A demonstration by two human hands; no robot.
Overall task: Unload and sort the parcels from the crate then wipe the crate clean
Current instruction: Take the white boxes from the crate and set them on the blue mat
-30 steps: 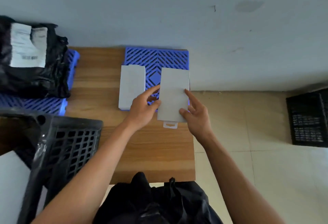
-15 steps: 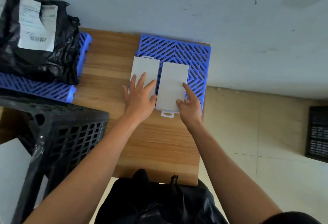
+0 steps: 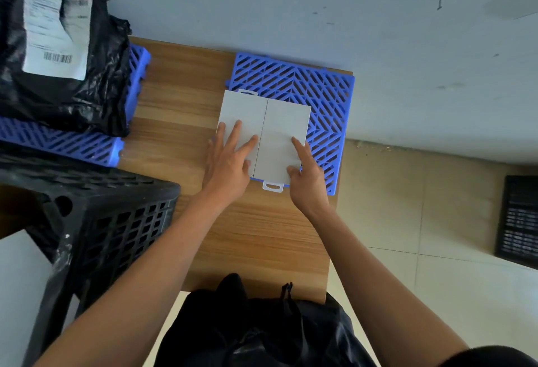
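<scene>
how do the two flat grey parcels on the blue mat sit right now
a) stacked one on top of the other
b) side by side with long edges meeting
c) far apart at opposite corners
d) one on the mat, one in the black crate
b: the left grey parcel and the right grey parcel lie flat side by side on the blue mat, long edges meeting, with the left hand and right hand resting on them.

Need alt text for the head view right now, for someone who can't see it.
Two flat grey parcels lie side by side, edges touching, on a blue slatted mat on a wooden table; the left hand and right hand press on them. A black crate stands at left.
</scene>
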